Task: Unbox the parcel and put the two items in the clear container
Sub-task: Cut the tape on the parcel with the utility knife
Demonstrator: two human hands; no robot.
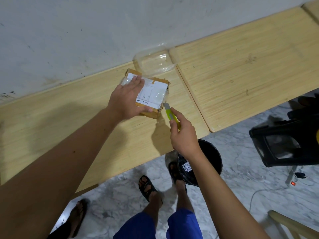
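Pressing down on parcel top: left hand, fingers flat, thumb along near side. Right hand grips yellow cutter, blade at parcel's right near corner (label still taped). Clear container just behind parcel, touching.

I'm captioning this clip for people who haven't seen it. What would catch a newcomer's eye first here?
First, the yellow box cutter gripped in the right hand, its blade at the near right corner of the taped cardboard parcel on the wooden table. The left hand presses flat on the parcel's top. Just behind the parcel, by the wall, sits the clear container.
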